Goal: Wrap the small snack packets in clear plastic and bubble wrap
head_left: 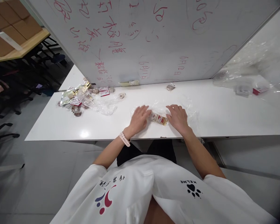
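Observation:
A small snack packet [159, 119], brown and gold with a red label, lies on thin clear plastic film [190, 115] near the table's front edge. On its left side rests my left hand [139, 119], palm down, with the fingers stretched out over the film and slightly blurred. My right hand [178, 118] is at the packet's other end, its thumb apart from the fingers and close to the packet's gold end. Both hands look open on the film, their fingertips partly hard to make out. A pale wristband [124, 139] circles my left wrist.
On the left of the white table [53, 124] lies a heap of wrapped snacks [76, 96] with crumpled plastic. A small wrapped piece [170, 86] and a pale tube-shaped packet [129, 83] lie before the whiteboard [154, 46]. Plastic sheeting [247, 68] and a red-and-white packet [260, 89] are at right.

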Tool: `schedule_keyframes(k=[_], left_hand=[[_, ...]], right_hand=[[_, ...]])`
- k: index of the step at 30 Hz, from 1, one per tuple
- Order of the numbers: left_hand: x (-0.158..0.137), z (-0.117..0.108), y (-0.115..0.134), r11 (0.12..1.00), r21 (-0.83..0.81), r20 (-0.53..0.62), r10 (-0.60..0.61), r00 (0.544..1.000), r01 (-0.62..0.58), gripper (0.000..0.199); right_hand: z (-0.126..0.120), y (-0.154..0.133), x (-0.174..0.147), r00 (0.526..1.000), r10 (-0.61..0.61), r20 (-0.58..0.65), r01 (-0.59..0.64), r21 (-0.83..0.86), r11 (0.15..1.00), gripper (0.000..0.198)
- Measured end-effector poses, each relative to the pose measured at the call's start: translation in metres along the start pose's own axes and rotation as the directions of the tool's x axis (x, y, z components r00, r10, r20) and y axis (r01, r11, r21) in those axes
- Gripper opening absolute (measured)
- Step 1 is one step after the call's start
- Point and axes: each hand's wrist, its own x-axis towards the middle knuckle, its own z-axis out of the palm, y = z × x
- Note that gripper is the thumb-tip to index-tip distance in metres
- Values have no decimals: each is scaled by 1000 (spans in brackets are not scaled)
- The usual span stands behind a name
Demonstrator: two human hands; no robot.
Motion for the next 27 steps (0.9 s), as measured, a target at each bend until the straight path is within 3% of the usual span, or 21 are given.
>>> schedule_keyframes(k=[1,3,6,8,10,12,13,16,19,21,23,24,25,27], left_hand=[[-3,6,3,996,-53,70,80,994,-76,55],[-3,17,4,984,-135,179,143,973,-120,61],[6,28,-2,976,-203,210,125,970,-82,70],[11,29,-9,971,-229,205,121,971,-72,67],[10,23,-16,981,-194,175,24,984,10,62],[0,15,-21,968,-117,103,-209,972,221,61],[-7,10,-23,932,-90,53,-349,936,352,62],[-26,-3,-25,746,-163,-58,-660,749,645,67],[-28,-10,-19,507,-505,35,-796,604,698,60],[-22,-11,-12,242,-751,194,-808,556,614,57],[-16,-9,0,22,-876,293,-770,567,483,62],[-15,-6,7,-6,-902,291,-747,597,432,62],[-15,-3,15,36,-914,255,-723,642,403,60],[-19,6,30,312,-870,102,-642,759,381,52]], right_hand=[[-2,-4,-6,995,-65,-70,65,5,998,41],[-1,-14,-18,978,-176,-113,184,66,981,43],[13,-28,-29,955,-296,-19,294,176,939,50],[27,-30,-30,959,-280,30,269,196,943,57],[40,-27,-27,974,-220,46,206,201,958,55],[48,-21,-23,980,-191,49,177,211,961,50],[51,-18,-22,980,-193,48,179,212,961,50],[55,-16,-22,974,-222,37,209,214,954,50],[56,-21,-27,965,-258,38,242,237,941,50],[56,-26,-32,956,-291,39,271,263,926,50],[55,-31,-38,943,-330,41,306,284,909,50],[54,-32,-41,937,-347,42,321,290,901,50],[54,-33,-44,932,-360,43,332,294,896,50],[52,-35,-46,926,-374,44,345,304,888,49]])
